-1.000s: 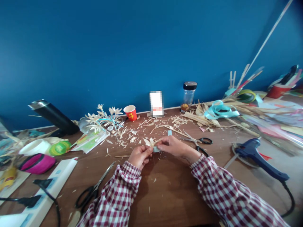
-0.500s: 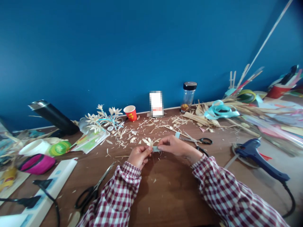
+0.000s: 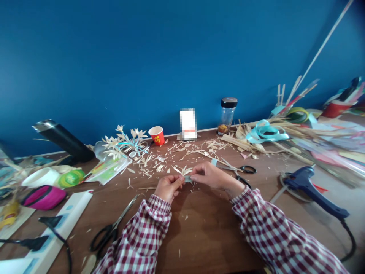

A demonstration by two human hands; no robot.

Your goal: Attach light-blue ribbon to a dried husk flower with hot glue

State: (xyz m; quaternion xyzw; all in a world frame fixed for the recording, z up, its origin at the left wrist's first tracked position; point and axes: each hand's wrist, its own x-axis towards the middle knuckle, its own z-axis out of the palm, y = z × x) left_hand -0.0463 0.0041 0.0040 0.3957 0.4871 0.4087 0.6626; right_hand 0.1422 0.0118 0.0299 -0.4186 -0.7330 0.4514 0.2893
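My left hand pinches the base of a small pale flower with pointed petals, made of a dry, husk-like material. Its petals fan out above my thumb and fingertips. A short pale blue-green strip of tape or ribbon runs from the flower's base to my right hand, whose thumb and forefinger are closed on the strip's other end. Both hands are just above the table, fingertips close together. Behind them lie scattered husk scraps. Scissors with black handles lie beyond my right hand.
More black-handled scissors lie by my left forearm, near a white power strip. A blue glue gun rests at right. Behind stand pale flowers, a red paper cup, a glass jar and turquoise ribbon.
The flower has turned slightly between my left fingers, its petals now spread more sideways. The strip lies a little closer around its base; both hands stay nearly in place.
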